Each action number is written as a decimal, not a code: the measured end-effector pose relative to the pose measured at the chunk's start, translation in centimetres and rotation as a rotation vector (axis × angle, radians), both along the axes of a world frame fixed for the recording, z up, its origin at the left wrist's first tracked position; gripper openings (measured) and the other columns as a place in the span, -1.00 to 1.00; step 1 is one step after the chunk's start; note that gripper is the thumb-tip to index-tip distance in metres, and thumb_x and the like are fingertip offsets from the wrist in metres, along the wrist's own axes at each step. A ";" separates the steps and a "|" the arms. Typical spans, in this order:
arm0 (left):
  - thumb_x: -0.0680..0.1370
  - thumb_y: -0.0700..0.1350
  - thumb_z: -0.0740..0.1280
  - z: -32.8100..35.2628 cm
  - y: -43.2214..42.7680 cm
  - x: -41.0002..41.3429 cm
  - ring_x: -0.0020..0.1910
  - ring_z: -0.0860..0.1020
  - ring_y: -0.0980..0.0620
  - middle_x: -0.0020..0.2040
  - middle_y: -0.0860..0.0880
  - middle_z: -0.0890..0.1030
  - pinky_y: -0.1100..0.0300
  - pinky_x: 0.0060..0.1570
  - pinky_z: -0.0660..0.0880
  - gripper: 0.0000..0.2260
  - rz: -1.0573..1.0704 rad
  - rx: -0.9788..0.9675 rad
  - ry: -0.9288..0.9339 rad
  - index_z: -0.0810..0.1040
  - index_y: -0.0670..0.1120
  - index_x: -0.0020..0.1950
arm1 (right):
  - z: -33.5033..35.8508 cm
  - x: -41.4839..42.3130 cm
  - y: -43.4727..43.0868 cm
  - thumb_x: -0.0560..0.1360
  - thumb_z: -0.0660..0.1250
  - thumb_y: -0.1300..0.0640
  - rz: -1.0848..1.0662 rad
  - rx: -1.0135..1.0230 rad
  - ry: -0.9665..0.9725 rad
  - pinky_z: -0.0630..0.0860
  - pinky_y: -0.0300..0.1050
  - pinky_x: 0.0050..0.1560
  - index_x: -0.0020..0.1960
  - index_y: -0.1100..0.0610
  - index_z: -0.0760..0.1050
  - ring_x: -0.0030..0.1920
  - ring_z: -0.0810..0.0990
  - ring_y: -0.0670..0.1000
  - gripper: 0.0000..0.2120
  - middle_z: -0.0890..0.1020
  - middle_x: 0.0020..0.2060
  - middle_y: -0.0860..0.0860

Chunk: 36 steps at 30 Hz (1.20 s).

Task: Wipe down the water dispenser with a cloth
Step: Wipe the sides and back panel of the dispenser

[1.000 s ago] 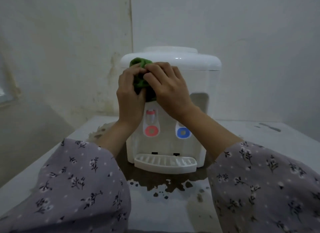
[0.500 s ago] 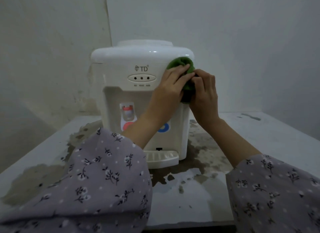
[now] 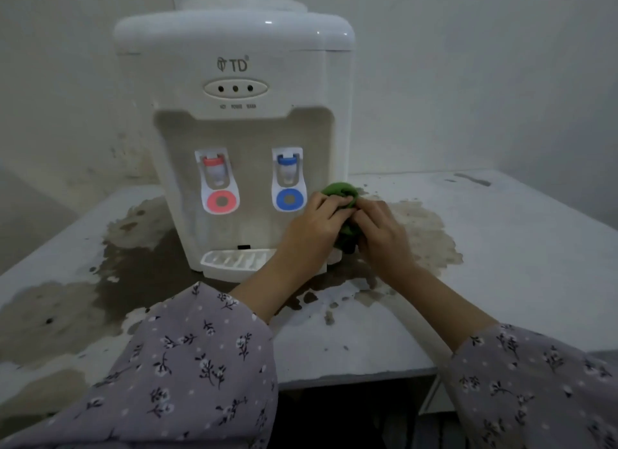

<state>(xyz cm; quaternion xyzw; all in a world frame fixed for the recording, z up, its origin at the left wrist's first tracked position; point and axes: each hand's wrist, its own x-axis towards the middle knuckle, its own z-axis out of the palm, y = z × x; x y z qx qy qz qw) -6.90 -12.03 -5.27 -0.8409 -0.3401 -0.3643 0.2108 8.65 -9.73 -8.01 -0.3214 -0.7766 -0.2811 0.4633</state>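
The pale table [image 3: 508,254] carries a wide brown wet stain [image 3: 143,264] that spreads out from under the white TD water dispenser [image 3: 234,64], which stands upright toward the back, near the corner of the walls. Two arms in flowered grey sleeves [image 3: 187,365] reach in from below.

Both hands meet at the dispenser's lower right front corner, just right of the blue tap [image 3: 289,177]. The left hand [image 3: 311,234] has its fingers curled over a bunched green cloth [image 3: 339,191], and the right hand [image 3: 384,238] grips the same wad from the other side, so both are clamped on it with the cloth squeezed between them. The wad sits against or just beside the corner edge – the hands hide whether it actually touches the plastic.

The step in hand looks like wiping that right front edge near its base. To do it well, the cloth would likely serve better opened a little, giving a flat face on the casing instead of a tight ball, and drawn in one direction so grime is carried off, not smeared about. Keeping the wad off the stained tabletop matters, since it would pick up brown water and put it back on the white shell. The recess round the red tap [image 3: 217,181] and the drip tray [image 3: 234,261] appear to need a folded corner of cloth – and a light touch, so no lever is pressed.
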 end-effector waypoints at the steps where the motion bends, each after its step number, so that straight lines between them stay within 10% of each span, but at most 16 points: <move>1: 0.38 -0.29 0.41 -0.7 -0.1 -0.2 0.06 0.46 -0.10 0.10 -0.17 0.59 0.14 -0.14 0.56 -0.67 -0.003 -0.013 -0.009 0.57 -0.25 0.14 | -0.6 0.0 -0.1 0.45 0.19 0.34 0.007 -0.005 -0.026 0.43 -0.14 -0.15 -0.05 0.29 0.50 -0.10 0.45 0.09 -0.86 0.59 -0.02 0.23; 10: 0.44 -0.32 0.27 -5.5 -0.9 -0.5 0.03 0.36 -0.01 0.09 -0.10 0.54 0.04 -0.30 0.54 -0.74 -0.019 -0.310 -0.089 0.56 -0.20 0.11 | -4.1 0.6 -1.7 0.40 0.18 0.17 -0.028 -0.270 -0.188 0.48 -0.05 -0.30 -0.15 0.19 0.47 -0.23 0.47 0.10 -0.88 0.58 -0.14 0.11; 15: 0.46 -0.37 0.30 -5.5 -1.8 -0.4 0.29 0.36 -0.11 0.31 -0.17 0.44 0.02 0.08 0.55 -0.58 -0.010 -0.290 -0.112 0.42 -0.23 0.32 | -2.6 0.5 -1.8 0.42 0.32 0.31 -0.029 -0.166 -0.204 0.50 -0.07 -0.25 -0.08 0.21 0.48 -0.18 0.49 0.12 -0.91 0.58 -0.10 0.17; 21: 0.54 -0.36 0.21 -4.8 -0.8 -2.1 0.52 0.00 -0.04 0.53 -0.07 0.03 0.30 0.45 -0.05 -0.41 -0.071 -0.309 -0.189 0.04 -0.17 0.51 | -1.2 -2.9 -1.9 0.48 0.33 0.32 -0.128 -0.009 -0.107 0.53 -0.07 -0.04 0.03 0.34 0.55 -0.04 0.51 0.16 -0.86 0.58 0.03 0.27; 31: 0.51 -0.17 0.06 -4.9 2.2 -8.2 0.37 0.37 -0.10 0.40 -0.14 0.39 -0.02 0.38 0.14 -0.53 0.274 -0.067 0.228 0.30 -0.18 0.43 | -4.9 -10.1 -0.2 0.48 0.23 0.38 -0.243 -0.107 -0.038 0.34 0.10 0.31 0.11 0.39 0.53 0.22 0.43 0.31 -0.76 0.47 0.20 0.39; 36: 0.55 -0.12 0.09 -5.1 1.9 -12.3 0.46 0.21 -0.09 0.47 -0.15 0.26 -0.05 0.44 0.00 -0.52 0.422 0.057 0.307 0.21 -0.18 0.47 | -3.8 -11.5 -0.3 0.47 0.13 0.30 -0.110 -0.216 -0.209 0.16 0.09 0.39 0.24 0.34 0.47 0.34 0.34 0.30 -0.62 0.38 0.33 0.32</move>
